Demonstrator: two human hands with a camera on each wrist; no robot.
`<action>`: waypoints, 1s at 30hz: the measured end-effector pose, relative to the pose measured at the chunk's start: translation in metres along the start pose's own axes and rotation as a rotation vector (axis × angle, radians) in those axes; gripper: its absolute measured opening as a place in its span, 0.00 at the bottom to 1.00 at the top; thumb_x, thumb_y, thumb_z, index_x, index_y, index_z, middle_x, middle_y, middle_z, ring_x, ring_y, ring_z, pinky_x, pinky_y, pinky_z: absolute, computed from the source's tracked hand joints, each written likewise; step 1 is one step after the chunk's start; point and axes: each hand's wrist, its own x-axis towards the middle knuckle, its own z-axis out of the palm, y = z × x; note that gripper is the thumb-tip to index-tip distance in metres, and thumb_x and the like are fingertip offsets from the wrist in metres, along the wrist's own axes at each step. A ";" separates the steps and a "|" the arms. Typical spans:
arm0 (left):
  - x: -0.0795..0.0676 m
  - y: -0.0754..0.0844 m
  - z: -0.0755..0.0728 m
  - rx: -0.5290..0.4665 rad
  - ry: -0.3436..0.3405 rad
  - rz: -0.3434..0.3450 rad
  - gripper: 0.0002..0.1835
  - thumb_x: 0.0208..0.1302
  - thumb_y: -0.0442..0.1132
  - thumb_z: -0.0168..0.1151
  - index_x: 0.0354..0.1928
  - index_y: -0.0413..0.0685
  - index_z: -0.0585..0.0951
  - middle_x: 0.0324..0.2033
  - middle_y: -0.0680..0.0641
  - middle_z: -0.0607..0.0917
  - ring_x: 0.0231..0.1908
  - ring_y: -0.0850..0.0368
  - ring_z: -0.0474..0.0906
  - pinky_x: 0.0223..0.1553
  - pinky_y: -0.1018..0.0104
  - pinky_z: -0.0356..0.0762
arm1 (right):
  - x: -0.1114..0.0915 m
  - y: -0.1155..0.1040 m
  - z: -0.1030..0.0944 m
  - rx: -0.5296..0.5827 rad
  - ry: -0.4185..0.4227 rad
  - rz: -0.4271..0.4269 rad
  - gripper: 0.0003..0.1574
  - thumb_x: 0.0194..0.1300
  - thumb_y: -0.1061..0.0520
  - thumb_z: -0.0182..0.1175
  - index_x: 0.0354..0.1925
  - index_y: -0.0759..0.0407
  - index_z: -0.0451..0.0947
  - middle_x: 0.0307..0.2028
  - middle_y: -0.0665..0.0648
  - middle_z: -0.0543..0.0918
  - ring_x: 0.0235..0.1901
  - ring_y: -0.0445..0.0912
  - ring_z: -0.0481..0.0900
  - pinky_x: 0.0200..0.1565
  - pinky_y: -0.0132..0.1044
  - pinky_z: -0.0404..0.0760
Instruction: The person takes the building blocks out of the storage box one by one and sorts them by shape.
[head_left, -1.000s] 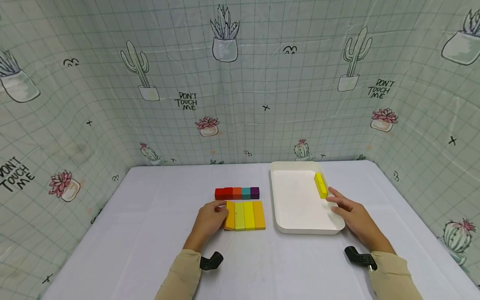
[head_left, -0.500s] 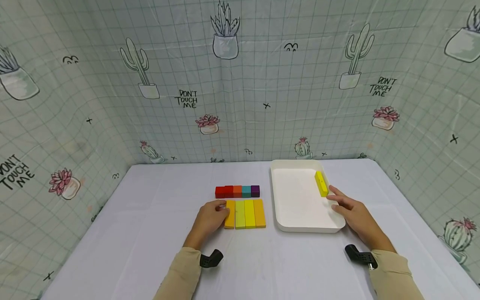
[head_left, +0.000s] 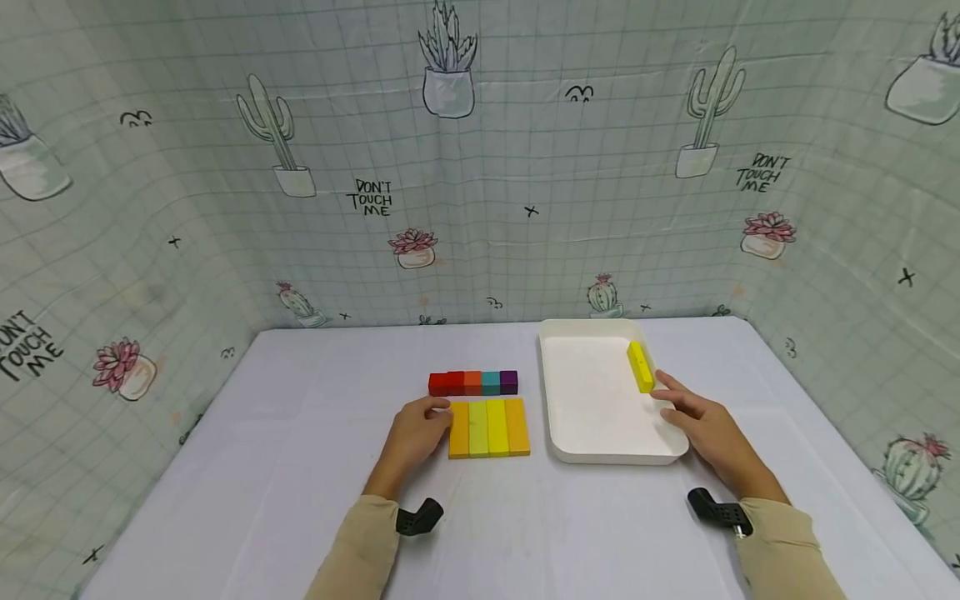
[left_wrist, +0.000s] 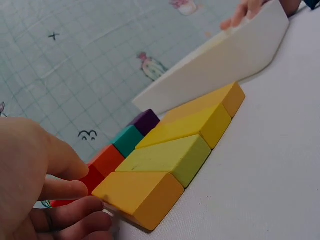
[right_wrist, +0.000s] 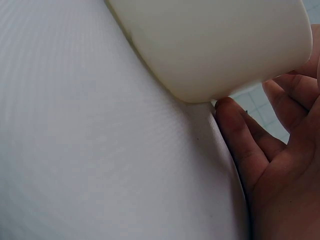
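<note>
My left hand (head_left: 417,429) is at the left side of a row of upright-laid long blocks, its fingers loosely bent. In the left wrist view its fingertips are beside the near orange-yellow block (left_wrist: 142,197), seemingly touching its end. A light green block (head_left: 478,429), a yellow block (head_left: 498,427) and another orange-yellow block (head_left: 517,427) lie flush alongside. My right hand (head_left: 711,429) rests on the right rim of a white tray (head_left: 600,458), fingers extended over the edge. Inside that tray a yellow block (head_left: 641,367) lies along the right wall.
Behind the long blocks runs a row of small cubes: dark red (head_left: 438,384), red (head_left: 455,383), orange (head_left: 472,383), teal (head_left: 491,383) and purple (head_left: 508,382). White cloth (head_left: 495,533) covers the table. A printed curtain (head_left: 495,167) encloses its back and sides.
The leftmost orange-yellow block has straightened and closed up against the light green one. My left hand has drawn slightly left. My right hand stays on the tray.
</note>
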 end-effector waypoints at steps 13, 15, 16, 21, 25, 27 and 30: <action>0.005 0.031 0.015 -0.145 -0.076 0.085 0.14 0.73 0.44 0.59 0.55 0.49 0.83 0.37 0.49 0.82 0.35 0.52 0.77 0.37 0.66 0.79 | 0.000 0.002 0.000 0.007 0.013 -0.008 0.28 0.75 0.48 0.56 0.68 0.57 0.73 0.77 0.47 0.53 0.77 0.53 0.44 0.71 0.36 0.55; 0.006 0.039 0.018 -0.156 -0.117 0.106 0.14 0.73 0.44 0.59 0.56 0.50 0.83 0.38 0.50 0.83 0.35 0.52 0.79 0.39 0.65 0.80 | 0.001 0.001 0.000 0.007 0.018 -0.012 0.28 0.75 0.48 0.56 0.68 0.57 0.73 0.77 0.47 0.54 0.77 0.52 0.45 0.70 0.33 0.56; 0.006 0.043 0.019 -0.154 -0.135 0.116 0.14 0.73 0.44 0.59 0.56 0.49 0.83 0.38 0.50 0.84 0.35 0.51 0.79 0.39 0.65 0.81 | 0.002 0.001 0.001 0.007 0.016 -0.010 0.28 0.75 0.48 0.56 0.68 0.57 0.73 0.77 0.46 0.53 0.77 0.52 0.45 0.70 0.33 0.56; 0.007 0.063 0.024 -0.155 -0.191 0.140 0.15 0.73 0.45 0.59 0.56 0.50 0.83 0.38 0.48 0.84 0.37 0.51 0.80 0.41 0.63 0.81 | 0.003 0.000 0.001 0.012 0.015 -0.011 0.28 0.75 0.49 0.56 0.69 0.56 0.72 0.77 0.45 0.53 0.77 0.51 0.44 0.72 0.50 0.53; 0.012 0.081 0.032 -0.179 -0.222 0.156 0.15 0.73 0.45 0.58 0.56 0.49 0.83 0.40 0.45 0.84 0.39 0.50 0.81 0.44 0.62 0.82 | 0.003 0.001 -0.001 0.020 0.010 -0.012 0.30 0.75 0.48 0.56 0.70 0.55 0.70 0.77 0.44 0.53 0.77 0.50 0.44 0.65 0.21 0.57; 0.015 0.089 0.039 -0.186 -0.239 0.158 0.15 0.74 0.45 0.57 0.57 0.49 0.82 0.41 0.46 0.85 0.40 0.50 0.82 0.44 0.62 0.82 | 0.004 0.003 -0.001 0.023 0.008 -0.019 0.30 0.75 0.49 0.57 0.71 0.55 0.70 0.77 0.44 0.53 0.77 0.49 0.44 0.58 0.12 0.56; 0.019 0.103 0.051 -0.207 -0.275 0.163 0.15 0.74 0.45 0.57 0.56 0.49 0.82 0.41 0.46 0.85 0.41 0.47 0.82 0.43 0.62 0.83 | 0.003 0.006 -0.001 0.029 0.005 -0.025 0.30 0.75 0.49 0.57 0.71 0.55 0.69 0.77 0.44 0.53 0.77 0.50 0.44 0.67 0.24 0.56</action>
